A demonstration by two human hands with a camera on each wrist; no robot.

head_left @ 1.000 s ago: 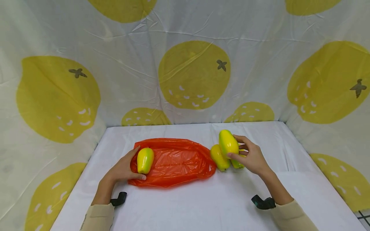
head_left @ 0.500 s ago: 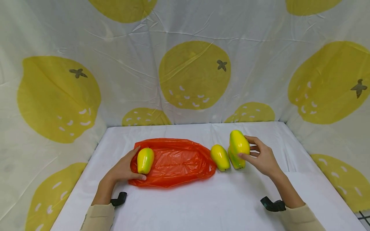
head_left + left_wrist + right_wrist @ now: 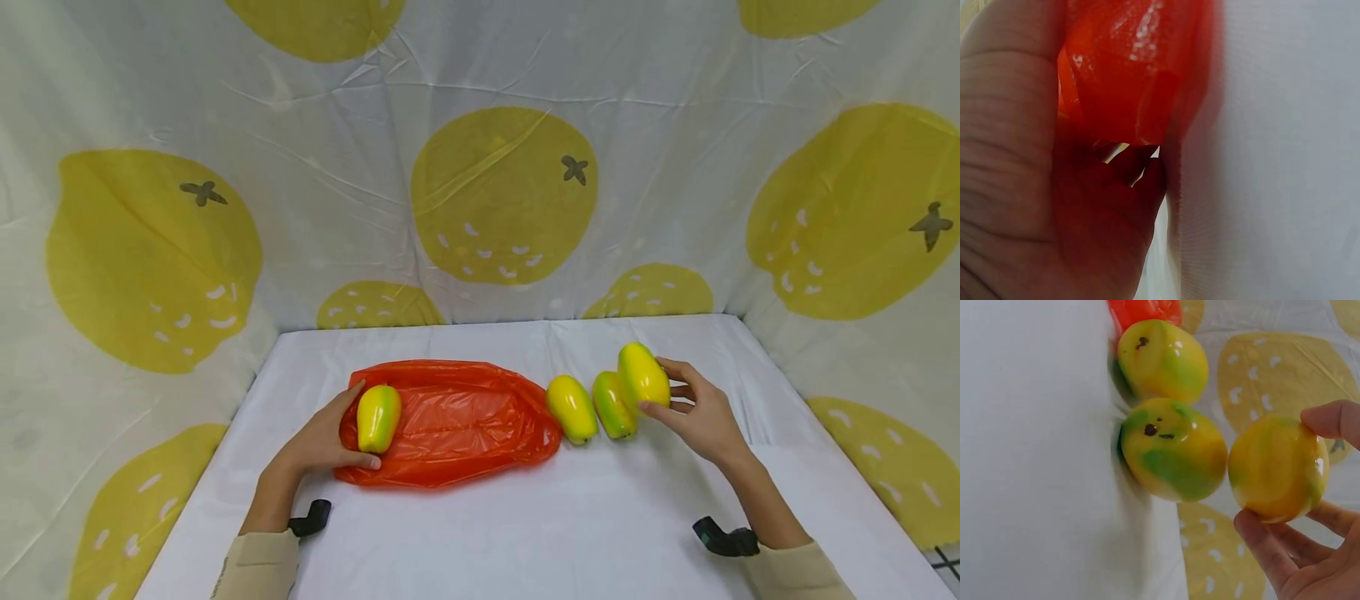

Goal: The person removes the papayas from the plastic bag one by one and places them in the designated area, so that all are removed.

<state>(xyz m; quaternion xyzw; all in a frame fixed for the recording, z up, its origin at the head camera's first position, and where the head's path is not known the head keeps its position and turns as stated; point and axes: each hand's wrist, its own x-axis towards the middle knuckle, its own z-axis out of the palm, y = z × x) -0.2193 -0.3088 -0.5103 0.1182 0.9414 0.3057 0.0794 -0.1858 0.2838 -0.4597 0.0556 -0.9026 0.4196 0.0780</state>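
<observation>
Right hand (image 3: pixel 705 419) is curled round a fruit (image 3: pixel 643 377) right of the bag (image 3: pixel 472 423), itself gripped by the left hand (image 3: pixel 321 433); the fruit, probably light, stiff and slippery, is best pinched mid-body.

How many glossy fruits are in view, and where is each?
4 fruits: one by the left hand, at the left end of the red bag; two lie right of the bag; one in the right hand. The bag might hide others.

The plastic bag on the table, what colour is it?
The plastic bag is a shiny orange-red, seen best in the head view.
</observation>
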